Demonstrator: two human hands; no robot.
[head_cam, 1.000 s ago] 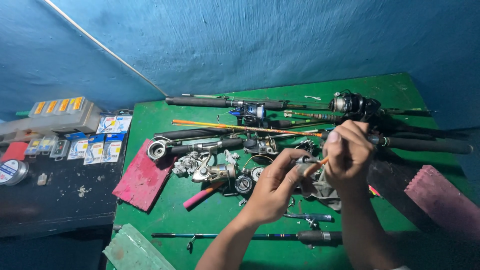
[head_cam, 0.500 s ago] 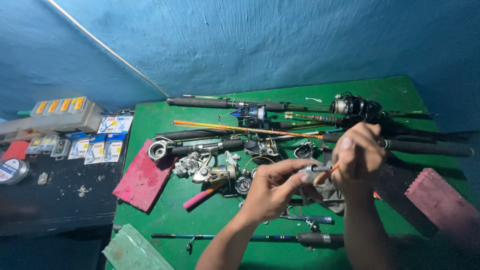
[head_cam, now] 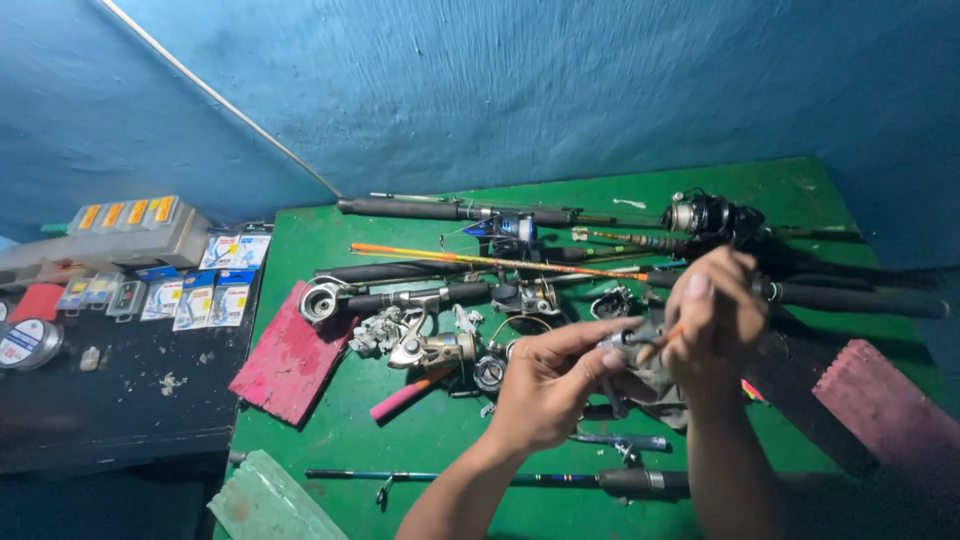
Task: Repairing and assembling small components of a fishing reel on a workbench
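Note:
My left hand (head_cam: 545, 385) pinches a small grey metal reel part (head_cam: 628, 343) over the middle of the green table (head_cam: 330, 225). My right hand (head_cam: 712, 320) is closed on a thin orange-tipped tool (head_cam: 672, 332) whose tip touches that part. Under both hands lies a crumpled grey cloth (head_cam: 655, 385). Just left of them sit dismantled silver reel pieces (head_cam: 425, 345). Several fishing rods (head_cam: 450, 211) with reels lie across the far half of the table, and one thin dark rod (head_cam: 470, 478) lies along the near edge.
Red pads lie at the table's left (head_cam: 290, 358) and right (head_cam: 885, 410). A pink-handled tool (head_cam: 405, 397) lies near the reel pieces. A dark side table (head_cam: 110, 420) on the left holds hook packets (head_cam: 200, 295), a tackle box (head_cam: 120, 235) and a line spool (head_cam: 28, 343). Blue tarp behind.
Both hands have shifted slightly right and closer together. The right hand has lowered its tool onto the part held in the left fingers.

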